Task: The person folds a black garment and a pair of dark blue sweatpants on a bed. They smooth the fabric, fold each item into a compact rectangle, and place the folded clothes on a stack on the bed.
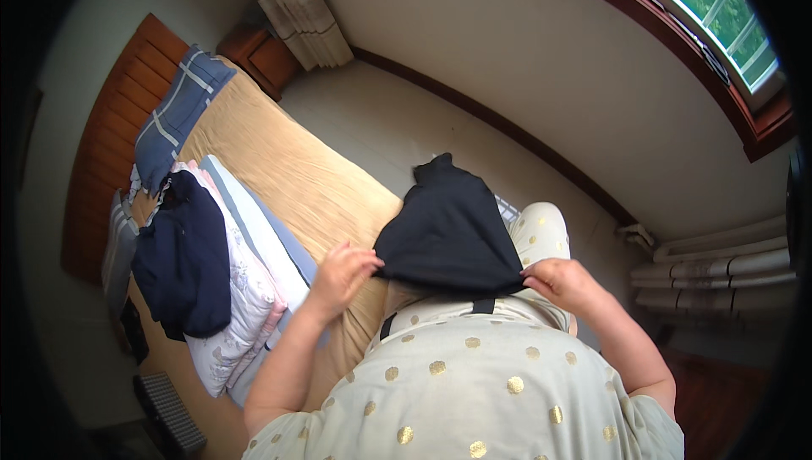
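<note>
A black cloth garment (453, 232) is spread between my two hands above my lap. Its near edge runs from one hand to the other, and its far end narrows to a bunched tip. At the left corner of that edge, my left hand (346, 273) pinches the fabric between thumb and fingers. My right hand (561, 281) pinches the opposite corner. Beneath the cloth my trouser leg (542, 228), pale with gold dots, is partly hidden. Which kind of garment it is cannot be told.
To the left is a bed with a tan sheet (285, 149). Folded quilts (244, 289) lie on it under a dark navy garment (184, 257). A blue checked pillow (177, 111) leans on the wooden headboard (120, 136). A wooden nightstand (263, 57) stands beyond; a barred window (717, 10) is at upper right.
</note>
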Available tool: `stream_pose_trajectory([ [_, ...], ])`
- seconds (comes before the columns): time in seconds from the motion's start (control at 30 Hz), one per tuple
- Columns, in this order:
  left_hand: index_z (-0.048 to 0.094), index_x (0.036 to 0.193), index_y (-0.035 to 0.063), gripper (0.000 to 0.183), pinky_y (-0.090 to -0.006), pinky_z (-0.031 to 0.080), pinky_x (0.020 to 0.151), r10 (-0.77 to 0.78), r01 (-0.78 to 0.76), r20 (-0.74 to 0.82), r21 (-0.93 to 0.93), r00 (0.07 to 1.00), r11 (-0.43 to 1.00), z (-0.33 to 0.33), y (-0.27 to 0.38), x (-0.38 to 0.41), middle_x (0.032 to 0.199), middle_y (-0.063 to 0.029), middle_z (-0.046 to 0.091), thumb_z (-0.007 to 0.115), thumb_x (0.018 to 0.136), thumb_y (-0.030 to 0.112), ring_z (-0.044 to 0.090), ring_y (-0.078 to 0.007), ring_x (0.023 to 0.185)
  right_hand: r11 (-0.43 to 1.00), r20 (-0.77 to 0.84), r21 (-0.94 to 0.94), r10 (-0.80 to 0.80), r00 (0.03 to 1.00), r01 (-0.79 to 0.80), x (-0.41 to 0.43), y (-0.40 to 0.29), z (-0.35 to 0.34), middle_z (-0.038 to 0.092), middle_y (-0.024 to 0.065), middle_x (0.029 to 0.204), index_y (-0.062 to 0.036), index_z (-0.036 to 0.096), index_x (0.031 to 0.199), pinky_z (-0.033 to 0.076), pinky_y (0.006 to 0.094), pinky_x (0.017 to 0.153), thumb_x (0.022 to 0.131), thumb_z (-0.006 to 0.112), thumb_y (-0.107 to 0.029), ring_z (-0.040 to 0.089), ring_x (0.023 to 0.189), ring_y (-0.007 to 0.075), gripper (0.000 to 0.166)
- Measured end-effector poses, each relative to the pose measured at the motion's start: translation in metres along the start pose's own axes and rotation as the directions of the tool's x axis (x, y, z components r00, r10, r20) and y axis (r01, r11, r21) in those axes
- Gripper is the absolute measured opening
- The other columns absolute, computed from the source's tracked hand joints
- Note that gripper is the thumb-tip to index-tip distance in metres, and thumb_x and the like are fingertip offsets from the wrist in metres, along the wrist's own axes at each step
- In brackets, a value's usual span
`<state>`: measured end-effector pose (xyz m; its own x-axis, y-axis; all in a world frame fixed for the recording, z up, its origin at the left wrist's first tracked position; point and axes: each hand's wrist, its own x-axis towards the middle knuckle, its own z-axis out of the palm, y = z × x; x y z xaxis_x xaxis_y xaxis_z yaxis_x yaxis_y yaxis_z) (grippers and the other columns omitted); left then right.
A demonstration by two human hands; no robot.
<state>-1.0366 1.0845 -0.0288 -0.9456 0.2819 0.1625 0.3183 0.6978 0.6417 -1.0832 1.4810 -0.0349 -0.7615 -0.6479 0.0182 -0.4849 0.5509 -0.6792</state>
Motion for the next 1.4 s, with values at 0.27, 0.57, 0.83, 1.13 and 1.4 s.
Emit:
stream_pose_trajectory([
  [0.27, 0.056, 0.114, 0.0019, 0.045, -0.0344, 0.047, 0.083, -0.748, 0.528, 0.059, -0.745, 0.66, 0.407, 0.065, -0.027, -0.045, 0.115, -0.0105, 0.06, 0.038, 0.099, 0.04, 0.059, -0.0194, 0.099, 0.911, 0.131, 0.136, 0.373, 0.918, -0.39, 0.013, 0.006, 0.015, 0.065, 0.0187, 0.082, -0.0019, 0.068, 0.088, 0.049, 0.0397, 0.074, 0.087, 0.057, -0.036, 0.061, 0.08, 0.0358, 0.036],
  [0.57, 0.052, 0.124, 0.0005, 0.047, -0.0394, 0.048, 0.094, -0.412, 0.548, 0.672, -0.741, 0.616, -0.388, 0.098, -0.099, 0.025, 0.121, -0.0147, 0.058, 0.036, 0.099, 0.037, 0.06, -0.0253, 0.107, 0.818, -0.064, 0.199, 0.561, 0.826, -0.54, 0.082, 0.015, 0.058, 0.065, 0.0188, 0.079, -0.0014, 0.068, 0.087, 0.048, 0.0397, 0.071, 0.086, 0.057, -0.048, 0.063, 0.077, 0.0342, 0.048],
  [0.83, 0.054, 0.119, 0.0007, 0.033, -0.0376, 0.049, 0.092, -0.519, 0.391, 0.546, -0.836, 0.657, -0.385, 0.092, -0.083, 0.053, 0.114, -0.0147, 0.061, 0.053, 0.094, 0.021, 0.06, -0.024, 0.104, 0.831, -0.244, 0.369, 0.519, 0.819, -0.417, 0.082, 0.036, 0.086, 0.063, 0.0138, 0.071, -0.0028, 0.065, 0.084, 0.046, 0.035, 0.061, 0.084, 0.065, -0.028, 0.06, 0.064, 0.0252, 0.025],
  [1.13, 0.053, 0.117, 0.0047, 0.03, -0.0367, 0.049, 0.092, -0.7, 0.192, 0.205, -0.976, 0.684, -0.099, 0.097, -0.097, 0.047, 0.11, -0.0099, 0.062, 0.056, 0.092, 0.021, 0.06, -0.0202, 0.1, 0.648, -0.149, 0.624, 0.647, 0.748, -0.436, 0.064, 0.062, 0.098, 0.057, 0.0013, 0.062, -0.0005, 0.064, 0.08, 0.039, 0.0263, 0.053, 0.087, 0.065, -0.028, 0.048, 0.056, 0.0098, 0.028],
  [1.4, 0.048, 0.129, 0.0045, 0.051, -0.0371, 0.046, 0.096, -0.597, 0.563, 0.589, -0.784, 0.544, -0.261, 0.079, -0.068, 0.012, 0.124, -0.0112, 0.057, 0.039, 0.098, 0.043, 0.056, -0.0231, 0.112, 0.183, 0.316, 0.754, 0.74, 0.593, -0.631, 0.06, 0.052, 0.085, 0.061, 0.0, 0.075, -0.0016, 0.065, 0.09, 0.043, 0.022, 0.058, 0.09, 0.061, -0.03, 0.053, 0.065, 0.008, 0.029],
])
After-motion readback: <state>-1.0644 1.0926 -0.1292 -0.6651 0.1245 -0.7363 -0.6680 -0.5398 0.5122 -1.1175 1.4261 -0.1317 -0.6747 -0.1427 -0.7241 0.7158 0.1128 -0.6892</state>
